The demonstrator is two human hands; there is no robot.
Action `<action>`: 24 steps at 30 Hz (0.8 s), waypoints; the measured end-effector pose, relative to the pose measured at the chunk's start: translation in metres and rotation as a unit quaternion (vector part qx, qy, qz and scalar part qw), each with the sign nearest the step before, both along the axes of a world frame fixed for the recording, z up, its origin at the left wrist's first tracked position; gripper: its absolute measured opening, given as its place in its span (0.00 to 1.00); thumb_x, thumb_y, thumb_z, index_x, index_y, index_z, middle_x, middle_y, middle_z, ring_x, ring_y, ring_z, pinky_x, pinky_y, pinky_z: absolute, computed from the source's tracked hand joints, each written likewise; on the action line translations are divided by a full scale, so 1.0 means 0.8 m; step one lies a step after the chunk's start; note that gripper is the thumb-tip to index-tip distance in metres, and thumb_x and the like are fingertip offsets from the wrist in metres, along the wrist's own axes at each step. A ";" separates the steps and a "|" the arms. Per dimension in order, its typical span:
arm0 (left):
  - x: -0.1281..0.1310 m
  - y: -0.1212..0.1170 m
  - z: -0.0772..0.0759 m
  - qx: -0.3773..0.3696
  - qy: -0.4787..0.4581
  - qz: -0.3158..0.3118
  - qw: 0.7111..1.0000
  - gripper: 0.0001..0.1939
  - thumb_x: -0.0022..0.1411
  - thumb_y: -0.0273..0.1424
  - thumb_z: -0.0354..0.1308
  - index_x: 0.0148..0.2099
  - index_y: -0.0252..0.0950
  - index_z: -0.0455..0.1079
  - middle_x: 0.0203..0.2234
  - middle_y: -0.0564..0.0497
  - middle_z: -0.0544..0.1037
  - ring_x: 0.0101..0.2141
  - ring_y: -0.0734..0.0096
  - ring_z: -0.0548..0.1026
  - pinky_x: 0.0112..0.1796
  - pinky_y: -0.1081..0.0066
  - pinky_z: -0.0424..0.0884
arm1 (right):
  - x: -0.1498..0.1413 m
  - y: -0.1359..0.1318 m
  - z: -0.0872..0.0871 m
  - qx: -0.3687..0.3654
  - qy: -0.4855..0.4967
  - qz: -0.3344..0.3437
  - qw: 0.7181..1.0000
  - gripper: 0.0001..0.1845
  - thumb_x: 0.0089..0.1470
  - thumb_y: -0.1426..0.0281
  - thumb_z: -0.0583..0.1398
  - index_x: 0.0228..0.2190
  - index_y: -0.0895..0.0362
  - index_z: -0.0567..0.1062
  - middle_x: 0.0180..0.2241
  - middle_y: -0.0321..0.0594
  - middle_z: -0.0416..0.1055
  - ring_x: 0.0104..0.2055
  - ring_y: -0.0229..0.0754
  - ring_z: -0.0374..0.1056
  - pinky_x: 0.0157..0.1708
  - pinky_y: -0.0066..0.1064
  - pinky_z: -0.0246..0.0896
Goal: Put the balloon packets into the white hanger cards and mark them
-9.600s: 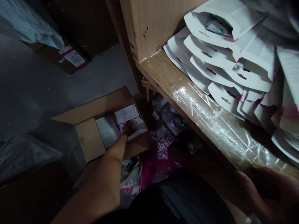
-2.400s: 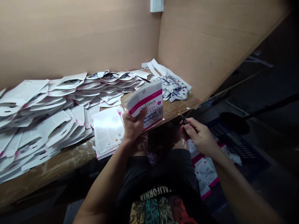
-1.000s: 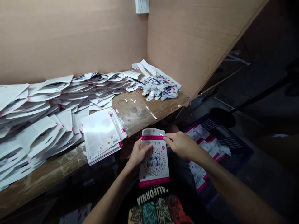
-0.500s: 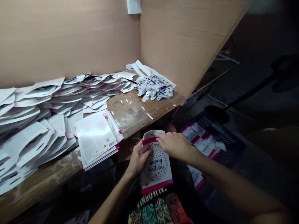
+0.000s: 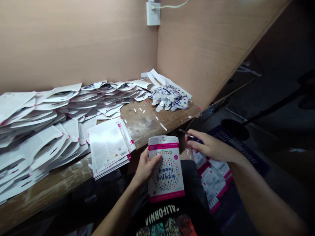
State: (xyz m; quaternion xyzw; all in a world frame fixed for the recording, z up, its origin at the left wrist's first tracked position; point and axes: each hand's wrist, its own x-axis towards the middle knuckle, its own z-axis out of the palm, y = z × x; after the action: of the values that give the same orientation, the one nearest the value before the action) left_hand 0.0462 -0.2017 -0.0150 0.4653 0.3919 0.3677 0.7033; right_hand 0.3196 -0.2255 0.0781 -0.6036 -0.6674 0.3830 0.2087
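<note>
My left hand [image 5: 147,165] grips a white and pink printed packet [image 5: 169,186] by its left edge, thumb across the front. The packet reads "prima" and "happy birthday" inside a ring of coloured dots, and it stands upright above my lap. Its top flap with a hanging hole faces up. To the right of it, apart from the packet, my right hand [image 5: 205,146] is closed around a slim dark tool [image 5: 185,132] whose thin end points left. The tool's exact kind is too dark to make out.
A stack of flat packets [image 5: 108,144] overhangs the edge of the wooden table [image 5: 145,126]. Layered open packets [image 5: 61,111] fill the left, and printed foil balloons [image 5: 169,96] lie in the corner by the cardboard wall [image 5: 197,49]. A blue crate [image 5: 228,139] with packets stands low right.
My right hand has left the packet's top and moved right, now with the dark tool showing. The packet's top looks flatter. The view has shifted slightly.
</note>
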 end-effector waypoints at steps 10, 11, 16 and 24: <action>-0.023 0.007 0.076 0.468 0.147 -0.113 0.864 0.13 0.66 0.33 0.66 0.52 0.46 0.83 0.48 0.46 0.85 0.52 0.50 0.82 0.53 0.56 0.74 | -0.021 -0.040 -0.021 -0.207 0.488 -0.184 0.828 0.33 0.48 0.43 0.69 0.45 0.52 0.69 0.28 0.34 0.70 0.24 0.42 0.67 0.21 0.31 0.65; -0.021 0.014 0.078 0.486 0.151 -0.137 0.850 0.13 0.67 0.32 0.66 0.53 0.47 0.83 0.49 0.46 0.85 0.53 0.50 0.81 0.53 0.56 0.74 | -0.023 -0.040 -0.017 -0.204 0.495 -0.190 0.823 0.32 0.45 0.49 0.72 0.45 0.51 0.69 0.28 0.33 0.70 0.24 0.40 0.67 0.22 0.31 0.66; -0.028 0.037 0.090 0.501 0.180 -0.209 0.820 0.29 0.64 0.25 0.63 0.66 0.45 0.73 0.60 0.42 0.78 0.62 0.50 0.74 0.61 0.51 0.69 | -0.027 -0.020 -0.012 -0.143 0.484 -0.219 0.835 0.33 0.37 0.65 0.74 0.44 0.50 0.66 0.30 0.30 0.70 0.25 0.37 0.66 0.27 0.29 0.66; -0.030 0.098 0.108 0.389 0.228 -0.205 0.869 0.28 0.67 0.31 0.62 0.68 0.42 0.70 0.51 0.42 0.80 0.40 0.64 0.81 0.43 0.68 0.76 | -0.067 0.069 -0.067 0.034 0.393 -0.197 0.898 0.26 0.41 0.62 0.68 0.41 0.51 0.65 0.31 0.29 0.65 0.30 0.38 0.62 0.30 0.29 0.60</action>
State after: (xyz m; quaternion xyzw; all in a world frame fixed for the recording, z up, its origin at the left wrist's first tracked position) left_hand 0.0221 -0.1233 0.0714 0.8418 0.2625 0.2220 0.4161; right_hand 0.2661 -0.1701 0.0246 -0.5157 -0.4111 0.5175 0.5452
